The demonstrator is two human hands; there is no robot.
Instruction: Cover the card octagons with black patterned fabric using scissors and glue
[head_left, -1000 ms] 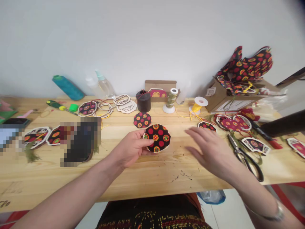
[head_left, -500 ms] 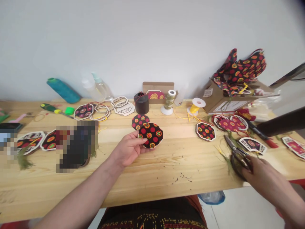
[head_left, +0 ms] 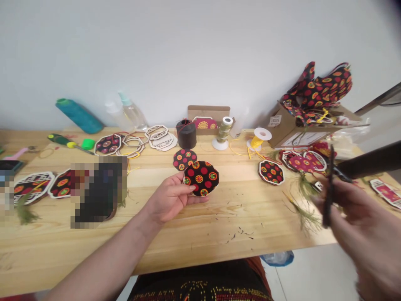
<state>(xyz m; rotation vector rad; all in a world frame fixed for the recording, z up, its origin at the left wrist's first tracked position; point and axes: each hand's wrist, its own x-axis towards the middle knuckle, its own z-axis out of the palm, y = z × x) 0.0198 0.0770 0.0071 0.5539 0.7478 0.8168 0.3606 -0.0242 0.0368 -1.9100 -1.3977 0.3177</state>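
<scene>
My left hand (head_left: 173, 196) grips a scallop-edged, black patterned fabric piece (head_left: 205, 177) by its left side, thumb on top, above the middle of the table. Just behind it, a similar patterned piece (head_left: 184, 159) lies flat on the wood. On the right, my right hand (head_left: 360, 221) is raised over the table with scissors (head_left: 328, 188) in its grip, seen nearly edge-on and blurred. Below and left of that hand lies a frayed green tassel (head_left: 305, 213). A patterned piece with a pale frame (head_left: 271, 172) rests between the two hands.
A cardboard box (head_left: 282, 129) filled with patterned cloth stands at the back right, near a black post (head_left: 372, 161). Spools of yellow (head_left: 258, 140) and black thread (head_left: 186, 134) line the wall. Dark scraps (head_left: 239, 236) lie near the front edge (head_left: 194, 267).
My right hand has lifted the scissors off the table and turned them upright. My left hand has shifted slightly to the right with the fabric piece.
</scene>
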